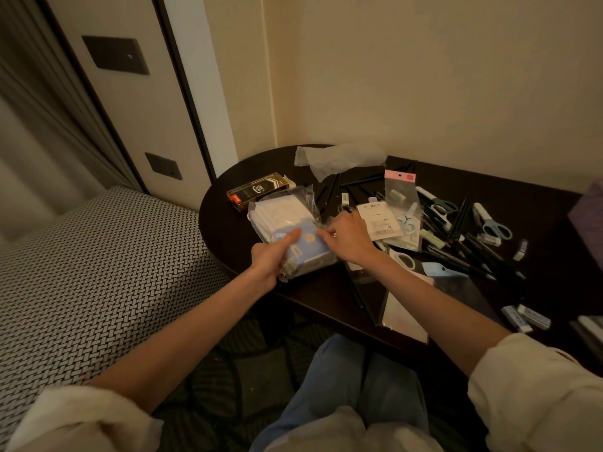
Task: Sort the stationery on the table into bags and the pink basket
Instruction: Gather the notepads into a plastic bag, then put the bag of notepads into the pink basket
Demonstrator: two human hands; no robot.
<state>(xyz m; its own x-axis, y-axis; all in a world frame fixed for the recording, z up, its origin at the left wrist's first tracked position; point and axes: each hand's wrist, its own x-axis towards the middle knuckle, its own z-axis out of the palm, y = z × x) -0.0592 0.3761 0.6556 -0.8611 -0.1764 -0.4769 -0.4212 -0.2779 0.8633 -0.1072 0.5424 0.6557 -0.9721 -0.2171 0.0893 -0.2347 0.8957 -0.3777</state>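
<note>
Early on: left hand (272, 256) grips a clear bag (287, 223) of notepads, right hand (347, 238) pinches its edge; scissors (492, 221), pens (456, 256), erasers (525, 318) remain scattered.

clear bag (287, 223) lying flat at counter's left end, stuffed with white packets and a blue card | scissors (494, 223), black pens (456, 256), erasers (525, 316) sprawling loose at right | small pink-topped bag (400, 197) lying flat mid-counter

Item: clear bag (287, 223) of pads, dark table (228, 223).
We held its near end in our left hand (269, 259); our right hand (347, 238) pinched its edge, scissors (494, 223) and pencils (456, 261) lying beside.
</note>
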